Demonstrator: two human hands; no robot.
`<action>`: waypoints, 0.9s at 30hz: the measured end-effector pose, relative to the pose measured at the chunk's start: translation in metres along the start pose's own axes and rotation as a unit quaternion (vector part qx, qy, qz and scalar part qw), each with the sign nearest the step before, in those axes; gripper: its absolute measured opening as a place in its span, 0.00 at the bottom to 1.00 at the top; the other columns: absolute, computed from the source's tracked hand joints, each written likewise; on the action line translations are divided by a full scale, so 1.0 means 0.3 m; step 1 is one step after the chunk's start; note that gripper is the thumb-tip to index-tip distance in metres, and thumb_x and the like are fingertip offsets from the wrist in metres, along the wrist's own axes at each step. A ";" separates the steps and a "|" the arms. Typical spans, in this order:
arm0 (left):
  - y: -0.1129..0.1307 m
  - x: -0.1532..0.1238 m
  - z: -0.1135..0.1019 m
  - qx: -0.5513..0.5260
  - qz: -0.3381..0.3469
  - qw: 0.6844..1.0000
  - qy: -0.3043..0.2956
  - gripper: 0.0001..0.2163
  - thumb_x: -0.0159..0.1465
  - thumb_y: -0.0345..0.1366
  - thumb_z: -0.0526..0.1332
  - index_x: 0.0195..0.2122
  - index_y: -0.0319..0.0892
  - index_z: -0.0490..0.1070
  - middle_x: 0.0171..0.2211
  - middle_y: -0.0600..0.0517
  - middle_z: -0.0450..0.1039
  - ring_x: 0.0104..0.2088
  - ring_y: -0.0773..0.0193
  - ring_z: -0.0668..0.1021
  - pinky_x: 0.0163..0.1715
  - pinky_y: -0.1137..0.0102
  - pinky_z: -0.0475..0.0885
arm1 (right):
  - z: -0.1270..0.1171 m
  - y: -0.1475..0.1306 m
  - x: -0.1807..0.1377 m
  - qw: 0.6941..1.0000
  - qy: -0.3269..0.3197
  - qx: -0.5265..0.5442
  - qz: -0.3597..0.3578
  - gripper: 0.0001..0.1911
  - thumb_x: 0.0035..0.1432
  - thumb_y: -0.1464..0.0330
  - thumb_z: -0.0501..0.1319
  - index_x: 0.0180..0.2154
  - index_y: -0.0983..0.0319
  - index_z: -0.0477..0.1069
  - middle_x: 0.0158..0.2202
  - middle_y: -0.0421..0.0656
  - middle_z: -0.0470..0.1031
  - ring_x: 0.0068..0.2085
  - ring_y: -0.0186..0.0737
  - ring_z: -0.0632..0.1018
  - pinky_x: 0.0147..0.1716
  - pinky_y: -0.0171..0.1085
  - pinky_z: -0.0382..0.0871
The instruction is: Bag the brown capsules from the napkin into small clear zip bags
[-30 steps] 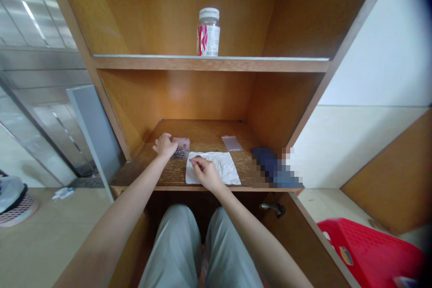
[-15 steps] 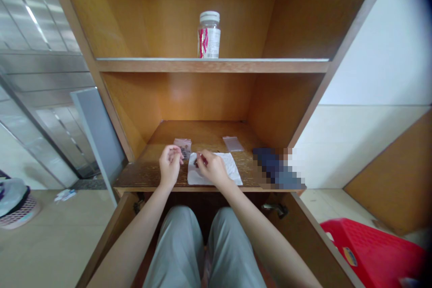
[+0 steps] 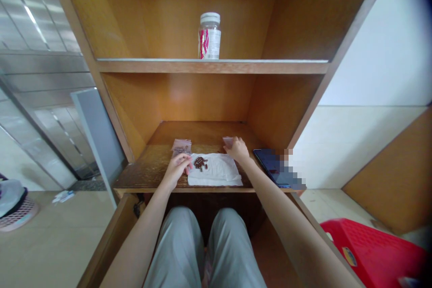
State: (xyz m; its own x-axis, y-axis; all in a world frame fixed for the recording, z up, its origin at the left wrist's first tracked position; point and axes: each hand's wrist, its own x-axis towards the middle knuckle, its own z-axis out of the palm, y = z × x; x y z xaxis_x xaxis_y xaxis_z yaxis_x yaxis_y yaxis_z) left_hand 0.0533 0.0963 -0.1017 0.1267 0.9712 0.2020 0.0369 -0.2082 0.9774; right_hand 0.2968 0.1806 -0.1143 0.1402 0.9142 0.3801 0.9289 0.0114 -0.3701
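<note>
A white tissue lies on the lower wooden shelf, with a small heap of dark brown pills on its left part. My left hand sits at the tissue's left edge, its fingers curled in a pinch just left of the pills; what they hold is hidden. My right hand reaches to the back right of the tissue, fingers closed on a small clear bag. A second small bag with dark contents lies behind my left hand.
A clear bottle with a white cap and red label stands on the upper shelf. A dark phone lies at the shelf's right end. A red plastic stool is at the lower right, a basket at the far left.
Both hands left the middle of the tissue, and the pills now lie in the open on it. My right hand moved back right to the clear bag. My left hand dropped to the tissue's left edge.
</note>
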 end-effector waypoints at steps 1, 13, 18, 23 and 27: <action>0.000 -0.001 0.001 0.004 -0.001 1.000 0.002 0.07 0.53 0.38 0.58 0.27 0.39 0.66 0.18 0.56 0.67 0.14 0.73 0.66 0.15 0.76 0.57 | 0.003 0.001 0.003 1.000 -0.002 -0.002 0.000 0.21 0.47 0.65 0.59 0.42 0.70 0.64 0.42 0.58 0.67 0.45 0.50 0.70 0.41 0.41 0.62; -0.001 0.002 -0.003 -0.007 0.008 1.000 0.028 0.06 0.53 0.36 0.58 0.23 0.39 0.67 0.15 0.57 0.64 0.14 0.75 0.62 0.13 0.77 0.52 | -0.088 0.025 0.053 0.934 0.125 0.321 0.091 0.10 0.47 0.67 0.58 0.20 0.67 0.70 0.22 0.51 0.72 0.29 0.42 0.73 0.27 0.38 0.62; 0.006 -0.002 0.000 -0.005 0.009 1.000 0.028 0.06 0.53 0.36 0.58 0.23 0.39 0.67 0.15 0.57 0.64 0.13 0.75 0.62 0.13 0.77 0.52 | -0.155 -0.065 0.001 0.899 0.183 0.390 0.075 0.15 0.51 0.61 0.53 0.28 0.67 0.70 0.28 0.48 0.73 0.28 0.37 0.72 0.27 0.35 0.63; 0.023 -0.014 -0.002 -0.031 0.047 0.995 0.078 0.06 0.53 0.38 0.58 0.25 0.40 0.67 0.16 0.57 0.64 0.15 0.73 0.64 0.15 0.76 0.56 | -0.132 -0.211 -0.153 0.774 0.159 0.612 -0.034 0.09 0.49 0.63 0.57 0.30 0.63 0.67 0.29 0.41 0.71 0.31 0.33 0.71 0.33 0.34 0.64; 0.070 -0.021 0.005 -0.086 0.109 0.982 0.126 0.05 0.53 0.37 0.59 0.28 0.40 0.67 0.21 0.55 0.66 0.24 0.70 0.70 0.25 0.75 0.64 | -0.088 -0.264 -0.255 0.772 0.080 0.627 -0.074 0.06 0.49 0.65 0.58 0.27 0.62 0.66 0.26 0.39 0.70 0.30 0.34 0.71 0.33 0.34 0.64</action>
State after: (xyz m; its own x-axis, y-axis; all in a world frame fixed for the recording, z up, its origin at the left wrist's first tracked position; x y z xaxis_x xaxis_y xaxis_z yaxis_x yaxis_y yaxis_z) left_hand 0.0549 0.0856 -0.0825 -0.1363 0.9079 0.3964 -0.1340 -0.4133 0.9007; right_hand 0.2215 0.0990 -0.0917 0.1979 0.8053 0.5588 -0.1085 0.5846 -0.8041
